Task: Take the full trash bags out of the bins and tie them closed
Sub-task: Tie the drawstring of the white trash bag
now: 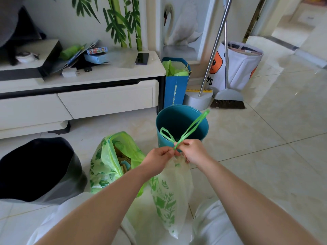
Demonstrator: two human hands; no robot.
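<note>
A pale trash bag with green leaf print (172,190) hangs in front of me above the floor. Its green drawstring handles (190,129) stick up in two loops from a pinched neck. My left hand (158,159) and my right hand (192,151) both pinch that neck, fingertips touching, in front of the teal bin (182,121), which has no bag in it. A second green bag (113,161) stands open on the floor to the left, with cardboard scraps inside. At far left is a bin with a dark liner (37,170).
A white TV cabinet (99,96) runs along the wall at left with a phone and boxes on top. A blue paper bag (175,85), a dustpan, a broom (228,99) and a white fabric basket (237,68) stand behind the teal bin. Tiled floor extends to the right.
</note>
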